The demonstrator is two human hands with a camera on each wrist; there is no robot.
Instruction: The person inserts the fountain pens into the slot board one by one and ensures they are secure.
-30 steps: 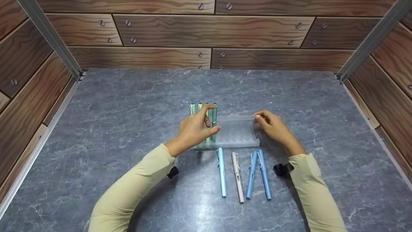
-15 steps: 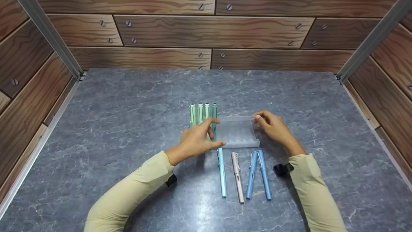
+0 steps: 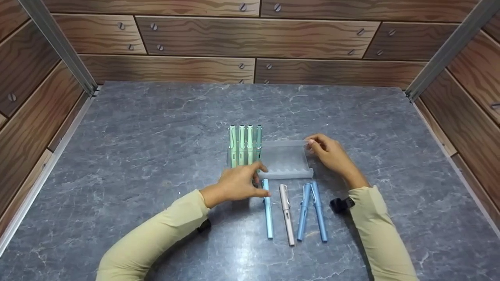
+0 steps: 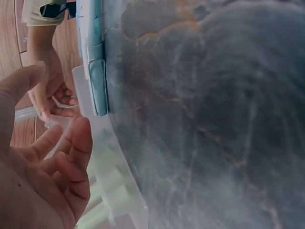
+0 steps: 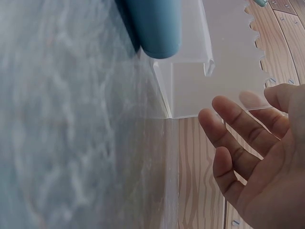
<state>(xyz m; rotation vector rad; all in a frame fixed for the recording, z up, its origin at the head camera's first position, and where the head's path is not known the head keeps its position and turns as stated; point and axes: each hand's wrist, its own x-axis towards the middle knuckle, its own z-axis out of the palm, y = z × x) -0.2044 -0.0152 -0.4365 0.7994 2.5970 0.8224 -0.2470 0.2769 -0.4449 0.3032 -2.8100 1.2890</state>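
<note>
A clear plastic pen tray [image 3: 283,158] with scalloped edges lies mid-table. In its left part several green pens [image 3: 242,146] stand side by side; the rightmost is darker. My left hand [image 3: 238,183] hovers over their lower ends and the tray's front edge, thumb and forefinger spread beside the cap end of a light blue pen [image 3: 268,218]. That pen lies in front of the tray, and the left wrist view shows the hand holding nothing. My right hand [image 3: 332,156] pinches the tray's far right corner between thumb and finger, its other fingers loosely bent [image 5: 243,143].
To the right of the light blue pen lie a greyish pen [image 3: 288,220] and two blue pens [image 3: 303,214], clips toward the tray. A grey marbled tabletop [image 3: 156,128] carries everything. Wood-patterned walls [image 3: 250,37] and metal posts [image 3: 58,47] border it.
My left hand has come down from over the green pens toward the front, to the light blue pen's cap end, uncovering the green pens. The right hand and tray stay put.
</note>
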